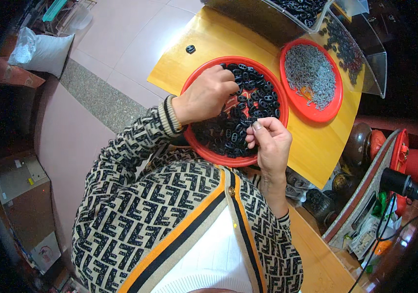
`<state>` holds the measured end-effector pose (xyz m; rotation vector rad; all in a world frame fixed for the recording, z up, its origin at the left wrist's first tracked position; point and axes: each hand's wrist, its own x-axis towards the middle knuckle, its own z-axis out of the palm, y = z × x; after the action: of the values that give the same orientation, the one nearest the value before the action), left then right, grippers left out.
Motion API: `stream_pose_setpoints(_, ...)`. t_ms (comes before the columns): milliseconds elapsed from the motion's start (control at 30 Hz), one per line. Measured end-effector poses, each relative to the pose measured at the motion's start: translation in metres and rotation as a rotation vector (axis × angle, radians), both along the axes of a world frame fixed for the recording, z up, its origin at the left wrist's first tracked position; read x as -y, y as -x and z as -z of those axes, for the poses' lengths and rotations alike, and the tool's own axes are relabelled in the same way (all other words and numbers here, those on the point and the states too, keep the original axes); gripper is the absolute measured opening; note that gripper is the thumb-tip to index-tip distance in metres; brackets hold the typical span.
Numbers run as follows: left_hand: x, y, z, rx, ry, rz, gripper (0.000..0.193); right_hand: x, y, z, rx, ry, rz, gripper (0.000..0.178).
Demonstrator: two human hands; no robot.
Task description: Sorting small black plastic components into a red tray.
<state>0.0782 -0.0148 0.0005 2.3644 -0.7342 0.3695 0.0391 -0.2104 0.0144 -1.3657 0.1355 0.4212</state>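
A round red tray (283,103) in front of me holds many small black oval pieces (243,97) with two holes, which look like cord locks. Over its upper left part is my left hand (209,93), its fingers curled down; what they hold, if anything, is hidden. At the tray's lower right edge my right hand (270,141) pinches thumb against fingers. Whatever sits in that pinch is too small to name against the black pieces. To the right stands a second red tray (327,116), filled with small grey metal pieces (311,71) resembling springs.
Both trays rest on a yellow board (316,151). One black piece (190,49) lies alone near its left edge. A clear bin (299,27) of black parts stands at the back. A white sack (48,53) sits far left; a cluttered shelf (365,185) is on the right.
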Motion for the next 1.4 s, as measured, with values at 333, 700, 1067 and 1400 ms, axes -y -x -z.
stream_pose_setpoints(333, 0.012, -0.012, 0.012, 0.177, -0.447, 0.055, 0.012, 0.002, 0.002, 0.002, -0.007, -0.074, 0.013, 0.006)
stream_pose_setpoints(700, 0.008, 0.039, -0.005, -0.984, 1.234, -0.011, 0.022, -0.012, -0.006, -0.006, 0.077, -0.115, 0.067, 0.008)
stream_pose_setpoints(1067, 0.01, 0.055, 0.002, -0.951, 1.517, 0.105, 0.025, -0.03, -0.002, -0.016, 0.182, 0.025, -0.002, 0.008)
stream_pose_setpoints(1400, 0.011, 0.056, 0.007, -0.936, 1.545, 0.14, 0.023, -0.034, 0.001, -0.017, 0.188, 0.113, -0.001, 0.006)
